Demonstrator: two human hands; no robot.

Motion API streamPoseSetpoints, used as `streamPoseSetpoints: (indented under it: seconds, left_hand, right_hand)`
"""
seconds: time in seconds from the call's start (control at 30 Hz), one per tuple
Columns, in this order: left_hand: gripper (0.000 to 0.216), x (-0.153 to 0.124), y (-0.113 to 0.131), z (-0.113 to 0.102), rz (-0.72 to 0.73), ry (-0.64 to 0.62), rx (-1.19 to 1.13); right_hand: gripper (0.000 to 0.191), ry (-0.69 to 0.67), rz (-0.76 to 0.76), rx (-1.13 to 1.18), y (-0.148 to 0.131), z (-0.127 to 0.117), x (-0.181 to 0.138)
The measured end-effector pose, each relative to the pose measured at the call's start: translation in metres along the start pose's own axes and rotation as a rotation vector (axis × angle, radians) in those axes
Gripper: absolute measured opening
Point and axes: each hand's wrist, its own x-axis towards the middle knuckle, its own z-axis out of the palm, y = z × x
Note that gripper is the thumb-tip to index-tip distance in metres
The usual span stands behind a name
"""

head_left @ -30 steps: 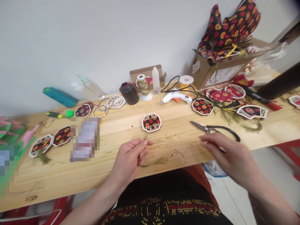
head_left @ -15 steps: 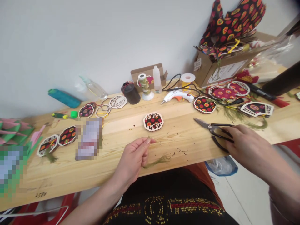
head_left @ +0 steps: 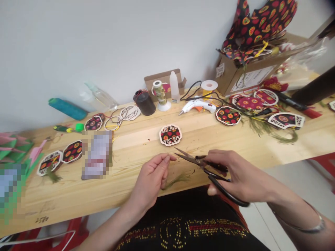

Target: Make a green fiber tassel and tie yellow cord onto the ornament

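Note:
Pinched between the fingers of my left hand (head_left: pixel 154 172) is an olive-green tassel (head_left: pixel 179 179), its loose threads fanning out to the right below the palm. My right hand (head_left: pixel 235 176) grips black-handled scissors (head_left: pixel 200 162) by the loops. The blades are parted and their tips point left, close to my left fingertips. Just beyond the hands lies an octagonal wooden-framed ornament (head_left: pixel 170 135) with black and red patterned fabric. Small dark scraps are scattered on the wood around the scissors.
A white glue gun (head_left: pixel 197 106), a black thread spool (head_left: pixel 144 103), a gold thread cone (head_left: pixel 161 96) and a white bottle (head_left: pixel 174 87) stand along the wall. More ornaments (head_left: pixel 228 115) lie at right, near a cardboard box (head_left: pixel 248 76). A blurred flat item (head_left: pixel 96 155) rests at left.
My right hand has lifted the scissors off the table on the right and brought them left, blades opened, to my left fingertips. My left hand stays nearly in place with the tassel.

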Motion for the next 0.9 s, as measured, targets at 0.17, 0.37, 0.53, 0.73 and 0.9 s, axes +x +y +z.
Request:
streamPoseSetpoints:
  seconds: [0.17, 0.37, 0.53, 0.73, 0.9]
  left_hand:
    - [0.021, -0.001, -0.001, -0.002, 0.024, 0.006, 0.011]
    - [0.019, -0.002, -0.001, -0.001, 0.017, -0.049, 0.02]
    - [0.023, -0.001, -0.005, -0.002, 0.021, -0.052, 0.047]
    - [0.021, 0.001, -0.007, -0.005, 0.028, -0.065, 0.056]
    - [0.02, 0.002, -0.005, -0.004, 0.027, -0.069, 0.061]
  right_hand:
    - [0.033, -0.066, 0.124, -0.075, -0.001, 0.001, 0.006]
    - [0.032, -0.097, 0.083, -0.088, -0.006, 0.008, 0.015]
    - [0.028, -0.056, 0.079, -0.133, -0.009, 0.011, 0.022]
    - [0.026, -0.068, 0.09, -0.1, -0.01, 0.011, 0.027]
    - [0.029, -0.046, 0.111, -0.082, -0.01, 0.012, 0.026]
